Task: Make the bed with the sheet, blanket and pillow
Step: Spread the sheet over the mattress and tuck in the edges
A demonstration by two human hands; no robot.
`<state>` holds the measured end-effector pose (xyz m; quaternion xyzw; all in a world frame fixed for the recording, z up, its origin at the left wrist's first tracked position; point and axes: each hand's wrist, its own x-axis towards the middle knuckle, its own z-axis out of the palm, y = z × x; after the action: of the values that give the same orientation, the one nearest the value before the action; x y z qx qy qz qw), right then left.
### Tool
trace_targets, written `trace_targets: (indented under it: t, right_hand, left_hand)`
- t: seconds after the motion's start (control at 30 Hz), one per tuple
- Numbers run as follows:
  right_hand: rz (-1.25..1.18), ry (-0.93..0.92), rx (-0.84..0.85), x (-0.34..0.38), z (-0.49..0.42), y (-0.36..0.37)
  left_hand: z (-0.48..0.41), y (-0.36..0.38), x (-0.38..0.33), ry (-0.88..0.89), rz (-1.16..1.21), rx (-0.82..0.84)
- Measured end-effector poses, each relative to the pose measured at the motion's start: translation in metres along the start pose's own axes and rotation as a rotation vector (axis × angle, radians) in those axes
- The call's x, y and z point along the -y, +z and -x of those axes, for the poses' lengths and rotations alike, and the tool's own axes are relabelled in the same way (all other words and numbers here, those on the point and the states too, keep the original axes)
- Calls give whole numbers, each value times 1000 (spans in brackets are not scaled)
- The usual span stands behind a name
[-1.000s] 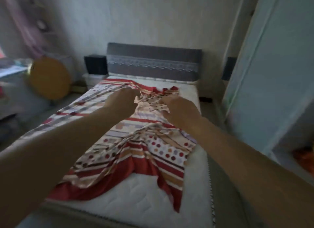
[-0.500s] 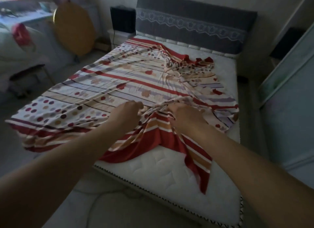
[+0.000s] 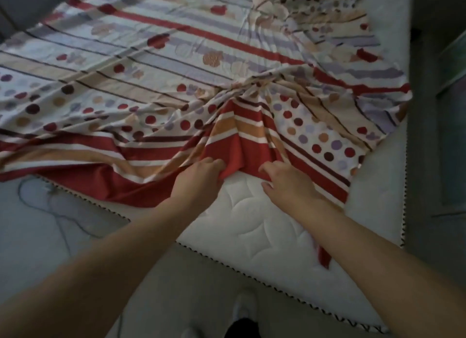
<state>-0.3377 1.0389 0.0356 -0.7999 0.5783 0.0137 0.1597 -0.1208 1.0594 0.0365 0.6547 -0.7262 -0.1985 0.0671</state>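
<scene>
A striped and dotted sheet (image 3: 156,68) in red, cream and lilac lies spread over the white quilted mattress (image 3: 254,226), bunched into folds near its red foot edge. My left hand (image 3: 199,179) grips that red edge with curled fingers. My right hand (image 3: 287,184) grips the same edge a short way to the right, its fingers curled into the fabric. The sheet's left side hangs past the mattress edge. No blanket or pillow is in view.
The mattress's foot edge with dark zigzag trim (image 3: 252,264) runs diagonally below my arms. A thin cable (image 3: 60,219) lies on the pale floor at left. A grey-green cabinet front (image 3: 443,136) stands close along the bed's right side.
My hands have drawn the sheet's red edge toward the foot of the bed, and the view has tilted down and closer. The headboard is out of sight.
</scene>
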Motion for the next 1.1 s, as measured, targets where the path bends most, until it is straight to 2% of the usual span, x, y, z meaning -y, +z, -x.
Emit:
trace_targets:
  t: [0.17,0.5,0.8,1.1]
  right_hand:
    - [-12,35,21,-37,-49,69]
    - [7,119,62,-60,-102,168]
    - [136,181,-2,-72,-133,194]
    - [183,203,16,-82,-144,204]
  left_hand:
    - [-50,72,31,-72,86,-52]
    - [-98,164,83,-70,46,48]
    - [-125,188,107,-69,-14,86]
    - [-135,202,109,-55,-58,114]
